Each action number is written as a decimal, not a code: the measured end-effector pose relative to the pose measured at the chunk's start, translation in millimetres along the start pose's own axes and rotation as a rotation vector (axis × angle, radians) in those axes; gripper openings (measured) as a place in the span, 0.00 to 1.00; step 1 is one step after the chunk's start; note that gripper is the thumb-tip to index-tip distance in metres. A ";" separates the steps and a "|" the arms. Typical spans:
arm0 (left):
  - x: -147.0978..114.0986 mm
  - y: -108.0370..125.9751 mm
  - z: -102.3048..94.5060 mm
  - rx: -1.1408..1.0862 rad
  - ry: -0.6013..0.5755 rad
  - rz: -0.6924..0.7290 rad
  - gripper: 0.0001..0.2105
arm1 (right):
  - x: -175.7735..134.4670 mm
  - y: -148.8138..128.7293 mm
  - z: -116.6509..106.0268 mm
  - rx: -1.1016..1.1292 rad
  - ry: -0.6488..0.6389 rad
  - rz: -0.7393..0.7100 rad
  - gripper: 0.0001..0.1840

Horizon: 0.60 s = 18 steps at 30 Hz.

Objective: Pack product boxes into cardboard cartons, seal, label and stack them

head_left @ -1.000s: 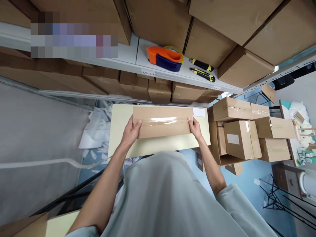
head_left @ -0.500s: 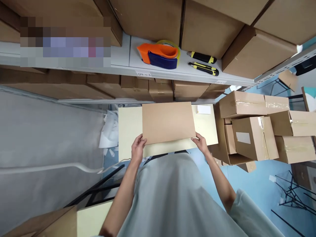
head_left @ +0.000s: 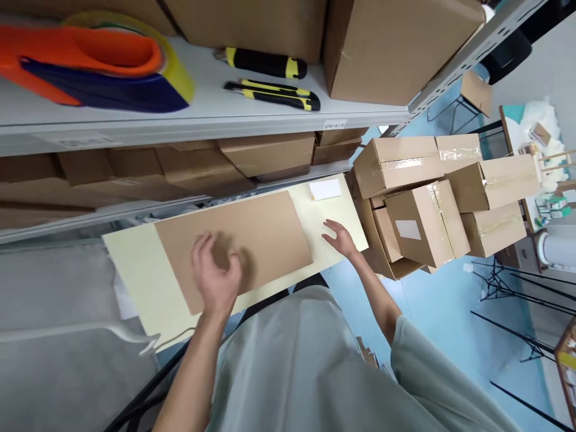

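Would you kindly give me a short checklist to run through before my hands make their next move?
1. Cardboard resting on the table: ok, lying flat.
2. Left hand free: ok, it is over the cardboard, fingers curled, with nothing seen in it.
3. Right hand free: ok, open with nothing in it.
4. Small white box apart from the cardboard: ok, there is a gap between them.
5. Cardboard's underside sound: cannot tell, it is hidden.
6. Tape dispenser in hand: not ok, it sits on the shelf.
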<state>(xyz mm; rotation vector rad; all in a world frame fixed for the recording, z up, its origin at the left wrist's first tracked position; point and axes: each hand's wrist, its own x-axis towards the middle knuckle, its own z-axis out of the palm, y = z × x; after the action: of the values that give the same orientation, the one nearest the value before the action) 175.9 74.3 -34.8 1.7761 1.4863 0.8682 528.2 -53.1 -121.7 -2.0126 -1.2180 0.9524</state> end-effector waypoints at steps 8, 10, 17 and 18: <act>65.6 78.7 171.1 -0.199 -0.377 0.021 0.29 | 124.6 5.4 8.9 -0.211 0.003 -0.174 0.25; 66.3 76.8 202.0 -0.183 -0.392 -0.015 0.30 | 145.5 8.0 16.4 -0.243 -0.026 -0.181 0.26; 53.1 60.7 221.7 -0.111 -0.346 0.053 0.29 | 164.5 21.2 30.1 -0.286 -0.089 -0.151 0.22; 53.1 60.5 221.1 -0.099 -0.334 0.055 0.28 | 164.1 21.8 30.3 -0.278 -0.081 -0.151 0.20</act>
<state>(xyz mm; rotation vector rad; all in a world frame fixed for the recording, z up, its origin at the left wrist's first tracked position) 398.4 103.1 -105.8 1.7931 1.1649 0.6222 567.0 90.6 -200.1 -2.0704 -1.5974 0.8358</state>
